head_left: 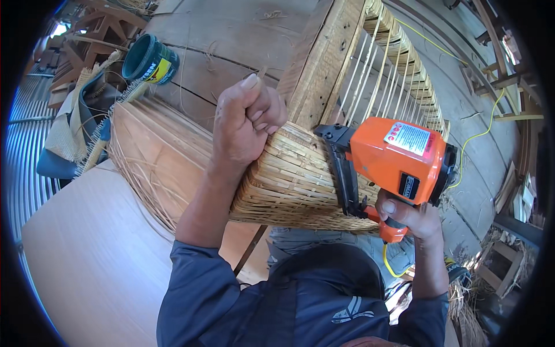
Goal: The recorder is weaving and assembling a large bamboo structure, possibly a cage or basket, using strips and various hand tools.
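My right hand (410, 217) is wrapped round the handle of an orange pneumatic stapler (370, 150). The black nose of the tool meets the top edge of a woven wicker panel (295, 170), by its corner with a wooden rail (326, 63). Fingers curled in and thumb up, my left hand (248, 118) is closed at the left corner of that panel, against the rail. A thin strip seems to poke out above it, but what lies inside the fingers is hidden. Pale strands (381, 75) stretch across the open frame beyond the tool.
A yellow air hose (465, 141) runs over the floor at right. Far left stands a dark green bucket (150, 61). Nearer on the left are a wooden board (153, 139), loose cane strips (136, 185) and a pale sheet (92, 248). Wood scraps (503, 260) lie at lower right.
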Demonstrator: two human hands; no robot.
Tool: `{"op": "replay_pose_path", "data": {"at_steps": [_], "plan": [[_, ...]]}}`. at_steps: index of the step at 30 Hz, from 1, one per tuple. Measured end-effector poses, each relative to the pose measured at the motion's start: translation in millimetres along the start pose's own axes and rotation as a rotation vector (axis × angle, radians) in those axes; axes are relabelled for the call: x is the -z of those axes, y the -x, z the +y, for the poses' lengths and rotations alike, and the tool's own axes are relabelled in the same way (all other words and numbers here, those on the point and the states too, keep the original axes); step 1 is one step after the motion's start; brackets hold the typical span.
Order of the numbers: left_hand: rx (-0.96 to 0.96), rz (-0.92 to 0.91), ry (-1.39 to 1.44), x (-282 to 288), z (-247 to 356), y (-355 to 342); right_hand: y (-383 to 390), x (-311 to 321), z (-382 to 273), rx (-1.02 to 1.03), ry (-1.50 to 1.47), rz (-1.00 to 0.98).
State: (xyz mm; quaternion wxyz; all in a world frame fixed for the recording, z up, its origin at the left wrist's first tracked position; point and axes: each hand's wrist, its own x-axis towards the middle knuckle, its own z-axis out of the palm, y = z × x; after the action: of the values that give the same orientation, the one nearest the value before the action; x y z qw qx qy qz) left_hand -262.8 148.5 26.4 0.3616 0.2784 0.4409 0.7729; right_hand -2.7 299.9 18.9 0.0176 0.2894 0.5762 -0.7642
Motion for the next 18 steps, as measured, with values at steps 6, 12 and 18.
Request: {"op": "replay_pose_path", "data": {"at_steps": [6,12,18], "plan": [[0.013,0.002,0.024,2.6,-1.7,-0.2,-1.8,-2.6,-1.8,0.122,0.081,-0.015],[0.002,0.005,0.017,3.0,-2.0,-0.8,-0.5,1.6,-7.1,-0.087,0.045,-0.053],[-0.007,0.033,0.019,-0.2,-0.8,-1.2,-1.5,-5.5,-12.1,0.002,0.06,-0.03]]}}
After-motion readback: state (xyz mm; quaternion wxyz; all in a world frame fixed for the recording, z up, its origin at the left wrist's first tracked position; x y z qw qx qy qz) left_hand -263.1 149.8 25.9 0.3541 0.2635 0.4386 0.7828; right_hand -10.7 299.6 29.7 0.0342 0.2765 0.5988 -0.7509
